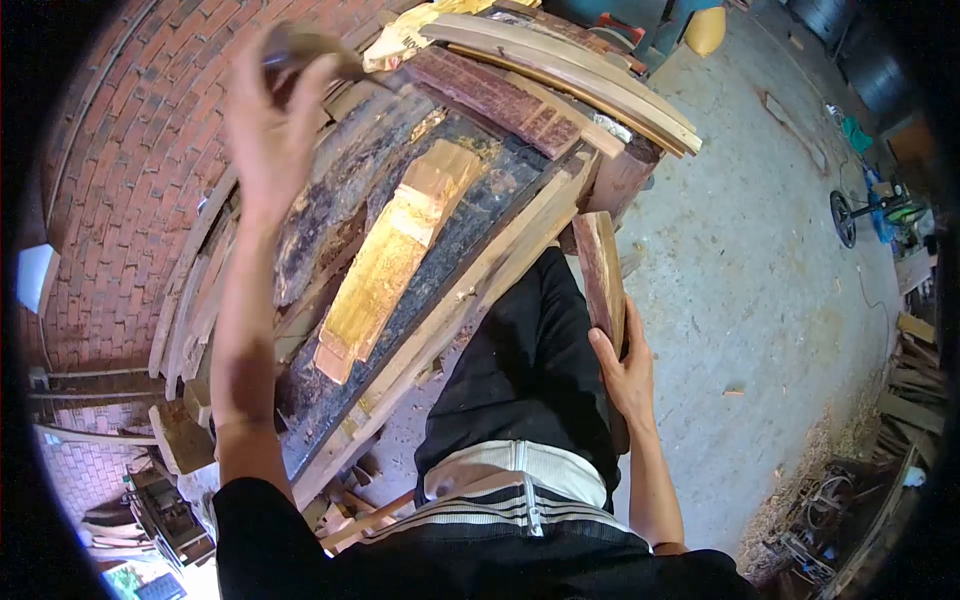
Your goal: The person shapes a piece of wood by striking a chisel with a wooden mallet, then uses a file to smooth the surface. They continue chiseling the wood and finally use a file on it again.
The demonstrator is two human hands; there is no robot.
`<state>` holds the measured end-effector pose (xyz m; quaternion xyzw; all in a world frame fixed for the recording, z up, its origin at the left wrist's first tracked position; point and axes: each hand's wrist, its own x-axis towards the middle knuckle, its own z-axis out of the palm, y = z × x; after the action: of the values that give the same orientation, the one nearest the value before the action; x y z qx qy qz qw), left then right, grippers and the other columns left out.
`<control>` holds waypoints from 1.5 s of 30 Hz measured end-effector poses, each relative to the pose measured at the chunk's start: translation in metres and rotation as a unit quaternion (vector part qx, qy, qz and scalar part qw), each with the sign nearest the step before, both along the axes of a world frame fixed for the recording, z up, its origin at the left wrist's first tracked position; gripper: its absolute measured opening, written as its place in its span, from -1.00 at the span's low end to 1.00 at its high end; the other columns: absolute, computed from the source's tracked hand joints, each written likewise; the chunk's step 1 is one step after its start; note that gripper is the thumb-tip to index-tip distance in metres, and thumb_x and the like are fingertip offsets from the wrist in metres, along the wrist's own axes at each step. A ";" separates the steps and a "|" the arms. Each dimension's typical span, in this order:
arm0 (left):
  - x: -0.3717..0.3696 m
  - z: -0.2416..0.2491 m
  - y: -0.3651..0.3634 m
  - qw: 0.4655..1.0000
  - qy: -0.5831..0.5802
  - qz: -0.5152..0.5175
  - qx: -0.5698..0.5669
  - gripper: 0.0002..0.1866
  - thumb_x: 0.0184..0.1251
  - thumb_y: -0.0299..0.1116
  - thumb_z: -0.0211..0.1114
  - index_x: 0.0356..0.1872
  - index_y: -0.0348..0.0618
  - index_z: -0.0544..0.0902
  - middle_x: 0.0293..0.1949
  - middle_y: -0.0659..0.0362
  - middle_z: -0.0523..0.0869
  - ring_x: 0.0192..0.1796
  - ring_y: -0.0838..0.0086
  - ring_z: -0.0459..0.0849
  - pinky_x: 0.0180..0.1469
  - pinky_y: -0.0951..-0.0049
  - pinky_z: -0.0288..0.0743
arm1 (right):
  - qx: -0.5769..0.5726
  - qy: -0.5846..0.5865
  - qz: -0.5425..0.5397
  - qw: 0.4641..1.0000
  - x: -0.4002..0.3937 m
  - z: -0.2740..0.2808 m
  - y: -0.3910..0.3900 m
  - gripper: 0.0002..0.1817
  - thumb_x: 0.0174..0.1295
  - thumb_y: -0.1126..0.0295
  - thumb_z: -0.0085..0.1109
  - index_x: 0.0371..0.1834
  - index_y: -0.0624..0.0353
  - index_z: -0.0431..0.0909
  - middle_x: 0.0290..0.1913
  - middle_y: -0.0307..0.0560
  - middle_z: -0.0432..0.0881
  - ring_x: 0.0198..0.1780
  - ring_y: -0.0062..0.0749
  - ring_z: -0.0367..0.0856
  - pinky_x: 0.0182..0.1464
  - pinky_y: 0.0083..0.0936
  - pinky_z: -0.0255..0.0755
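Observation:
My left hand (272, 135) is raised over the far left of the workbench (445, 255). Its fingers curl round a dark brown object (318, 50), too smeared by motion to name. At the bench's right side, my right hand (628, 372) grips a reddish-brown piece of wood (600, 270) with a pale stripe along its edge. This piece stands steeply beside my right leg, its upper end near the bench edge. Between the hands, a sunlit yellowish wooden board (385, 270) lies on the dark bench top.
A purplish-brown plank (500, 100) and long curved pale strips (570, 65) lie across the bench's far end. A brick wall (130, 190) bounds the left. Wood shavings (795, 480) litter the concrete floor (730, 300) at right, near stacked timber (910, 365).

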<state>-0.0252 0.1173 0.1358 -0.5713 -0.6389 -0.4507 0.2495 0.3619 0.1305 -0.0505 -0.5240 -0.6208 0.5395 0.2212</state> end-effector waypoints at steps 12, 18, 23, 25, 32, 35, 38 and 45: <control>0.026 -0.047 -0.136 0.857 -0.467 -0.069 0.209 -0.49 0.27 0.05 0.50 -0.05 -0.05 0.46 -0.55 0.21 0.60 -0.62 0.53 0.56 -0.56 0.50 0.51 | -0.009 0.024 0.067 0.997 -0.025 0.016 -0.032 -0.28 0.38 0.20 0.31 0.53 0.21 0.25 -0.12 -0.13 0.61 -0.43 -0.67 0.41 -0.47 -0.65 0.31; 0.030 -0.069 -0.144 0.863 -0.415 -0.125 0.258 -0.72 0.49 -0.38 0.23 -0.48 -0.16 0.45 -0.71 0.27 0.36 -0.73 0.62 0.27 -0.67 0.52 0.12 | 0.047 0.028 0.114 0.992 -0.029 0.002 -0.038 -0.30 0.40 0.27 0.29 0.54 0.22 0.24 0.24 0.04 0.54 0.05 -0.36 0.59 0.01 -0.52 0.50; 0.032 -0.077 -0.144 0.844 -0.449 -0.081 0.283 -0.74 0.45 -0.36 0.33 -0.45 -0.16 0.49 -0.70 0.28 0.37 -0.72 0.60 0.30 -0.66 0.48 0.16 | 0.056 0.038 0.134 0.989 -0.039 0.008 -0.044 -0.27 0.39 0.24 0.30 0.54 0.27 0.22 0.38 0.15 0.45 0.28 -0.24 0.49 0.26 -0.39 0.41; 0.021 -0.085 -0.146 0.834 -0.453 -0.042 0.313 -0.75 0.43 -0.36 0.35 -0.43 -0.16 0.50 -0.70 0.29 0.37 -0.70 0.60 0.31 -0.64 0.47 0.18 | 0.024 0.009 0.132 0.991 -0.041 0.013 -0.045 -0.24 0.38 0.19 0.32 0.55 0.26 0.21 0.38 0.19 0.45 0.28 -0.22 0.51 0.26 -0.35 0.41; 0.004 -0.106 -0.166 0.799 -0.478 0.062 0.359 -0.74 0.45 -0.27 0.35 -0.20 -0.13 0.43 -0.53 0.28 0.50 -0.56 0.62 0.44 -0.53 0.52 0.37 | 0.025 0.012 0.121 0.992 -0.043 0.016 -0.042 -0.23 0.37 0.18 0.31 0.56 0.23 0.21 0.32 0.15 0.51 0.15 -0.30 0.57 0.14 -0.41 0.48; -0.001 -0.117 -0.178 0.778 -0.482 0.041 0.401 -0.70 0.59 -0.12 0.17 -0.12 -0.14 0.36 -0.44 0.22 0.52 -0.36 0.48 0.55 -0.31 0.35 0.52 | -0.039 -0.025 0.107 0.993 -0.045 0.024 -0.041 -0.23 0.35 0.18 0.33 0.56 0.18 0.22 0.20 0.07 0.60 -0.17 -0.45 0.59 -0.17 -0.53 0.51; 0.011 -0.117 -0.178 0.846 -0.396 0.074 0.349 -0.68 0.61 -0.14 0.15 -0.05 -0.17 0.30 -0.41 0.19 0.55 -0.36 0.45 0.59 -0.30 0.36 0.53 | 0.032 0.014 0.101 0.994 -0.040 0.011 -0.040 -0.23 0.34 0.17 0.35 0.55 0.14 0.24 0.08 -0.02 0.64 -0.42 -0.58 0.46 -0.44 -0.62 0.38; 0.020 -0.129 -0.190 0.903 -0.297 0.167 0.261 -0.64 0.58 -0.12 0.15 -0.11 -0.12 0.19 -0.45 0.08 0.56 -0.52 0.41 0.61 -0.43 0.39 0.59 | 0.003 0.009 0.105 0.994 -0.038 0.010 -0.037 -0.24 0.34 0.15 0.33 0.51 0.25 0.27 0.33 0.20 0.54 0.37 -0.18 0.48 0.42 -0.33 0.27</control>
<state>-0.0049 -0.0731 0.0067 -0.2104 -0.6286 -0.7022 0.2598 0.3241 0.0931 -0.0404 -0.4501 -0.6719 0.5629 0.1705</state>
